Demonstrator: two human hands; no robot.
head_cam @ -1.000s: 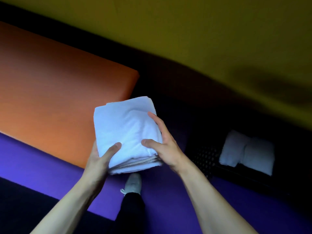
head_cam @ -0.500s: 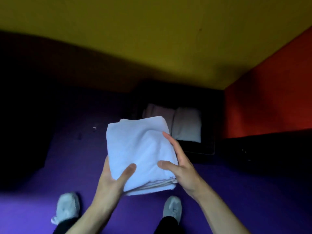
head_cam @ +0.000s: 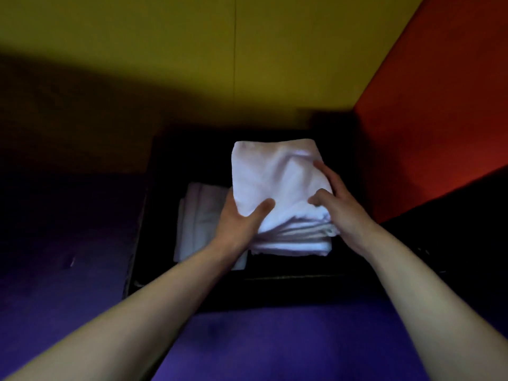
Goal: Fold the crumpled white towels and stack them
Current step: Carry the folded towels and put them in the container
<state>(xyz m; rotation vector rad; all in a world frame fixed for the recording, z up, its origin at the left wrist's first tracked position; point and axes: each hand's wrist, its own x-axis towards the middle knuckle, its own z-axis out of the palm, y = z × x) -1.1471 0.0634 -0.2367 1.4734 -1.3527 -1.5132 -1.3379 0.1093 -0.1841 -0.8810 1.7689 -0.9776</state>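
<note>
I hold a folded white towel (head_cam: pixel 275 182) in both hands over a dark basket (head_cam: pixel 143 229) on the floor. My left hand (head_cam: pixel 242 221) grips its near left edge, thumb on top. My right hand (head_cam: pixel 338 204) grips the near right edge, fingers spread over the top. Inside the basket, on its left side, lies another folded white towel (head_cam: pixel 198 224), partly hidden by my left hand and the held towel. Whether the held towel touches the basket's contents on the right is hidden.
The basket stands in a corner between a yellow wall (head_cam: pixel 247 64) and a red-orange panel (head_cam: pixel 439 119). Purple floor (head_cam: pixel 275 345) lies in front of it. A dark surface (head_cam: pixel 453 215) runs along the right below the red panel.
I have turned and come closer to the basket. The towel in both hands has moved forward, from in front of the basket to over its right half. My shoes have left the view.
</note>
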